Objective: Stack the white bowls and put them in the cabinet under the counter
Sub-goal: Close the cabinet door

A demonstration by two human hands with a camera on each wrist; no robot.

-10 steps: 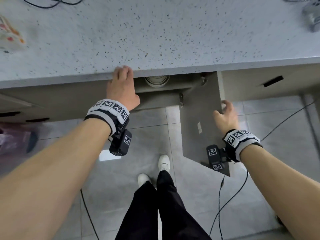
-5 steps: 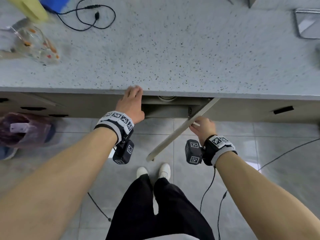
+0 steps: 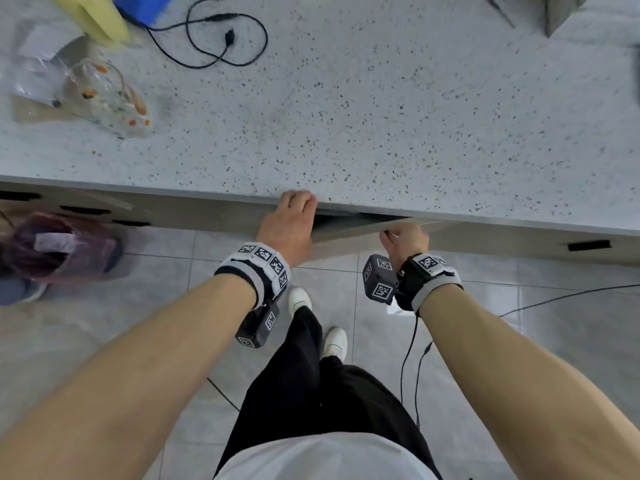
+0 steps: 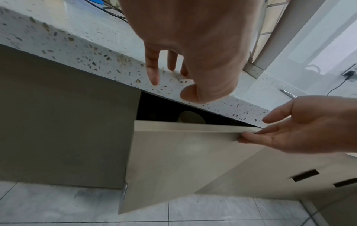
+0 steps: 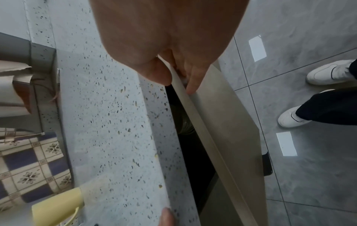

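The white bowls [image 4: 191, 118] sit stacked inside the dark cabinet and show only through a narrow gap; in the right wrist view the bowls [image 5: 185, 125] are dim. The beige cabinet door [image 4: 183, 156] under the speckled counter [image 3: 346, 133] stands slightly ajar. My right hand [image 5: 179, 81] pinches the door's top edge, thumb inside and fingers outside; in the head view the right hand [image 3: 398, 234] is just under the counter lip. My left hand [image 3: 298, 202] rests with straight fingers on the counter's front edge, left of the gap, holding nothing.
On the counter's far left stand a patterned glass jar [image 3: 104, 95], a yellow object [image 3: 97, 19] and a black cable [image 3: 221, 39]. A purple bag [image 3: 59, 251] lies on the tiled floor at left. Cables [image 3: 412, 358] trail by my feet [image 3: 334, 341].
The cabinet door has swung from wide open to almost shut, my right hand travelling with it toward the counter. The left hand has stayed on the counter edge. The bowls are now nearly hidden.
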